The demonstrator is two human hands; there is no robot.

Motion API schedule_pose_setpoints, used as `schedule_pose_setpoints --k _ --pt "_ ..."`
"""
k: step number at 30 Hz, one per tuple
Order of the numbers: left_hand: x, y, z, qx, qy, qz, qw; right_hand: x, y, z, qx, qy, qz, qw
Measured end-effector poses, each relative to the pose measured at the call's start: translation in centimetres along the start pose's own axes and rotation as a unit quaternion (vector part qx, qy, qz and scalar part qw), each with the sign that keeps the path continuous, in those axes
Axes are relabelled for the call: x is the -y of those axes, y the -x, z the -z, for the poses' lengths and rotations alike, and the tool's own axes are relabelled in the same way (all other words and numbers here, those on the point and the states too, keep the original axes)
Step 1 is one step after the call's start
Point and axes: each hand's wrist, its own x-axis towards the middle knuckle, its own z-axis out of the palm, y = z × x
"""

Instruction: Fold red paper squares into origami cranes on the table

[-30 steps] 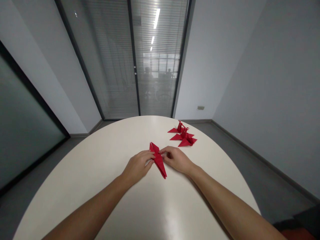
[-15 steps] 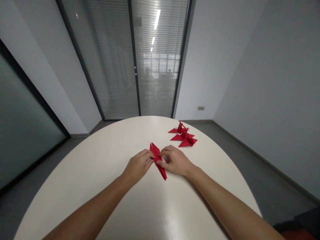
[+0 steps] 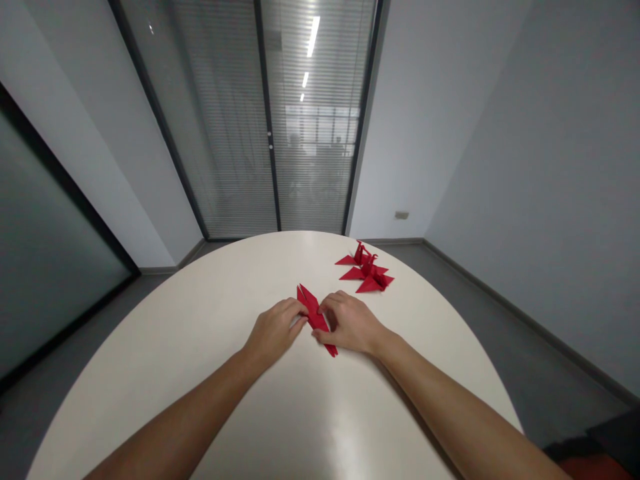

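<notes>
A long, narrow piece of folded red paper point(image 3: 313, 313) lies flat on the round white table point(image 3: 210, 347), with two points at its far end. My left hand point(image 3: 274, 330) presses its fingertips on the paper's left edge, fingers curled together. My right hand point(image 3: 350, 323) lies over the paper's right side, with fingers bent and thumb pressing near its near tip. Part of the paper is hidden under my right hand.
Several finished red paper cranes point(image 3: 367, 270) sit in a cluster at the far right of the table. Beyond the table are glass doors with blinds point(image 3: 270, 120) and grey walls. The table's curved edge runs close on the right.
My right hand has slid left and toward me over the paper, covering more of it. The paper's near tip has shifted slightly right. My left hand has barely moved.
</notes>
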Motion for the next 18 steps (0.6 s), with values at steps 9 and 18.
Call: schedule_pose_setpoints --k 9,18 --pt "0.00 0.22 -0.15 -0.005 -0.027 0.009 1.000 -0.50 0.25 0.49 0.033 -0.037 0.002 0.999" --pt "0.31 0.20 0.02 -0.038 -0.074 0.042 0.996 -0.31 0.24 0.75 0.047 -0.037 -0.005 0.998"
